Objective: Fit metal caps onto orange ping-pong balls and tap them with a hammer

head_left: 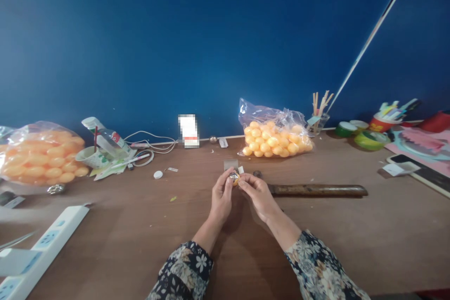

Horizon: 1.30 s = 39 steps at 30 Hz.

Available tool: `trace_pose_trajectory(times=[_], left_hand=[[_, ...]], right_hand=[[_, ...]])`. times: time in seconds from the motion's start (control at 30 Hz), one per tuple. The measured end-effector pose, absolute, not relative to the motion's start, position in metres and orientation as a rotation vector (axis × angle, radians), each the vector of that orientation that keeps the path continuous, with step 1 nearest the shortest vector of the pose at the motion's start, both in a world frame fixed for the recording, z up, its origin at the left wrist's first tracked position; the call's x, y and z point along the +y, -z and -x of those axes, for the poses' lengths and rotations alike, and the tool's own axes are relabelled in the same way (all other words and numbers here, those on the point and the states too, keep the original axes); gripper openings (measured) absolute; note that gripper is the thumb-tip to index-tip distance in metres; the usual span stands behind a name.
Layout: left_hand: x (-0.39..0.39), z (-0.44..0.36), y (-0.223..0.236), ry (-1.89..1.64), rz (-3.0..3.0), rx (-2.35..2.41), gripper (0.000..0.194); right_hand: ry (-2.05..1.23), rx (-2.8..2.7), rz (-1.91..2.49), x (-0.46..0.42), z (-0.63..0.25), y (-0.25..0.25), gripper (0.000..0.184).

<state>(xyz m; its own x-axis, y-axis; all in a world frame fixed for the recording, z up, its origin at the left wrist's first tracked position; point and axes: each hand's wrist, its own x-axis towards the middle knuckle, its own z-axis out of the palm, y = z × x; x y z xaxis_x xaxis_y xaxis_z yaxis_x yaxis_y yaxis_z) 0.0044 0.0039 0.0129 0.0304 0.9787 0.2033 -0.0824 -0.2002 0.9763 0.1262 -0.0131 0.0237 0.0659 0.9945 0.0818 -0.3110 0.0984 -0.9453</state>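
Above the middle of the table, my left hand [221,194] pinches a small round silver piece with an orange rim [234,177]. My right hand [258,194] is closed at the right edge of the same piece, thumb and forefinger together. The fingers cover part of it, so its exact kind is unclear. Just behind the fingertips are a small grey rectangular piece [230,164] and a white scrap [241,169]. A long wooden handle [319,191] lies to the right of my right hand, which hides its left end.
Clear bags of orange balls stand at the back [274,140] and far left [42,154]. A white power strip [52,243] lies front left. Farther back are a plastic bottle [114,143], white cables [151,143], a cup of sticks [319,119] and a pen tub [383,123]. A phone [427,176] lies right.
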Motion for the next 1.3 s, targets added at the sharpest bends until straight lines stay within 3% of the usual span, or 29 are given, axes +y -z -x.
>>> trace_pose_trajectory(times=[1.3], left_hand=[[0.0042,-0.0044,-0.0150,-1.363,-1.311,0.986,0.042]], right_hand=[[-1.264,-0.988,0.924,-0.0127,-0.1283,-0.0246,0.023]])
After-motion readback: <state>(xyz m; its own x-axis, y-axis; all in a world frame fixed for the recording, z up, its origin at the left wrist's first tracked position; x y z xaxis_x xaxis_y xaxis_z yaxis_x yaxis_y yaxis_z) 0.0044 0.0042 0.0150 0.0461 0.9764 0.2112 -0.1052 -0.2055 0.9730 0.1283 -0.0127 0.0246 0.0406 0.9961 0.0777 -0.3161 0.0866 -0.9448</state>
